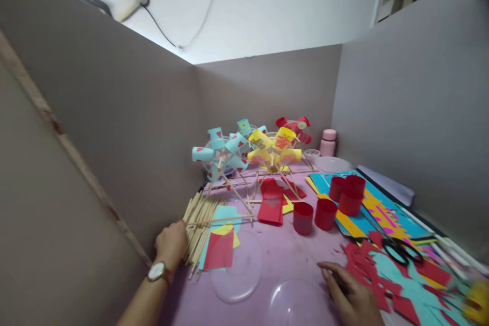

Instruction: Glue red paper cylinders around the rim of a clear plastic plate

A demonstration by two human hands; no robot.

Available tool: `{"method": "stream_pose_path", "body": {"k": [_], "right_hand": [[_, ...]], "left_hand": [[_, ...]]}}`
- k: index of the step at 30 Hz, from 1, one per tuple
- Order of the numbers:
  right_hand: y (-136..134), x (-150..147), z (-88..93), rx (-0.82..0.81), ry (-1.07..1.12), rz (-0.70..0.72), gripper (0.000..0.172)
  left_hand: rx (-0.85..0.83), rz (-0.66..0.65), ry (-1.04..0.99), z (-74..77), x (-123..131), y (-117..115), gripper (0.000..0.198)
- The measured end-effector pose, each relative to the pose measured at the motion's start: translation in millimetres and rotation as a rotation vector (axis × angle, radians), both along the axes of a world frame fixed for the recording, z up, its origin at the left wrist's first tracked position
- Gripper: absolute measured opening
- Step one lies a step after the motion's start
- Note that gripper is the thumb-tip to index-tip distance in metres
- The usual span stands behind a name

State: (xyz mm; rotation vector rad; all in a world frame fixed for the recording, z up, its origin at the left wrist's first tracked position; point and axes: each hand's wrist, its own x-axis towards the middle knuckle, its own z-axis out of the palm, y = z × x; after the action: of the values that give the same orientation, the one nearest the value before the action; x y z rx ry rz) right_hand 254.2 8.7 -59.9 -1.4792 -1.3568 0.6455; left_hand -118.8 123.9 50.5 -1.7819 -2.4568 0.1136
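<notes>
My left hand point(171, 244), with a watch on the wrist, is curled over a bundle of wooden sticks point(198, 224) at the table's left edge. It seems to pinch one stick point(223, 220) that points right. My right hand point(351, 293) lies palm down on the pink table point(282, 249), fingers spread flat and holding nothing. It rests between a clear plastic lid point(298, 305) and a heap of red paper scraps point(367, 265). A second clear lid point(237, 270) lies between my hands, partly over red, yellow and blue paper sheets point(219, 249).
Several red paper cups point(325, 213) stand mid-table. Behind them stand wheels made of paper cups on sticks: blue point(221, 153), yellow point(273, 150), red point(296, 130). A pink bottle point(328, 142) stands in the far corner. Black scissors point(401, 252) lie on coloured paper. Grey partition walls point(133, 137) surround the table.
</notes>
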Motion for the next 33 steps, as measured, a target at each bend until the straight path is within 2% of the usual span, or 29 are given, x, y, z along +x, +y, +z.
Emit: {"method": "stream_pose_path", "body": {"k": [4, 7, 9, 11, 13, 16, 18, 20, 24, 26, 29, 31, 33], "right_hand": [[-2, 3, 15.2, -0.072, -0.098, -0.003, 0.041], [-12, 5, 24.3, -0.243, -0.299, 0.064, 0.039], [-19, 5, 26.0, -0.363, -0.441, 0.093, 0.036], [-24, 4, 25.0, -0.419, -0.488, 0.091, 0.032], [-25, 2, 24.0, -0.409, -0.386, 0.072, 0.025], [-21, 2, 27.3, -0.385, -0.118, 0.097, 0.024], [-19, 4, 32.6, -0.379, 0.007, 0.148, 0.028], [-20, 8, 37.9, -0.362, 0.11, 0.177, 0.032], [-22, 18, 41.3, -0.372, 0.371, 0.218, 0.045], [-21, 21, 39.2, -0.374, 0.457, 0.233, 0.049], [-13, 20, 34.8, -0.345, 0.538, 0.212, 0.055], [-4, 16, 32.2, -0.342, 0.546, 0.195, 0.06], [5, 13, 29.5, -0.339, 0.537, 0.174, 0.058]], "left_hand": [[0.01, -0.063, 0.035, 3.5, -3, 2, 0.02], [0.097, -0.112, 0.009, 9.3, 0, -7, 0.034], [0.192, -0.126, -0.027, 7.9, 10, -18, 0.041], [0.275, -0.171, -0.097, -2.0, 27, -34, 0.042], [0.282, -0.276, -0.207, -19.5, 53, -54, 0.037], [0.234, -0.498, -0.686, -47.3, 96, -85, 0.036], [0.187, -0.544, -0.904, -58.1, 120, -101, 0.035], [0.153, -0.472, -1.15, -61.4, 137, -109, 0.045], [-0.197, -0.251, -1.703, -58.0, 154, -109, 0.056], [-0.247, -0.102, -1.867, -56.7, 160, -105, 0.057], [-0.118, 0.044, -1.973, -56.3, 168, -94, 0.056], [-0.052, 0.056, -1.97, -56.9, 171, -83, 0.058], [-0.021, 0.009, -1.926, -58.7, 171, -70, 0.061]]}}
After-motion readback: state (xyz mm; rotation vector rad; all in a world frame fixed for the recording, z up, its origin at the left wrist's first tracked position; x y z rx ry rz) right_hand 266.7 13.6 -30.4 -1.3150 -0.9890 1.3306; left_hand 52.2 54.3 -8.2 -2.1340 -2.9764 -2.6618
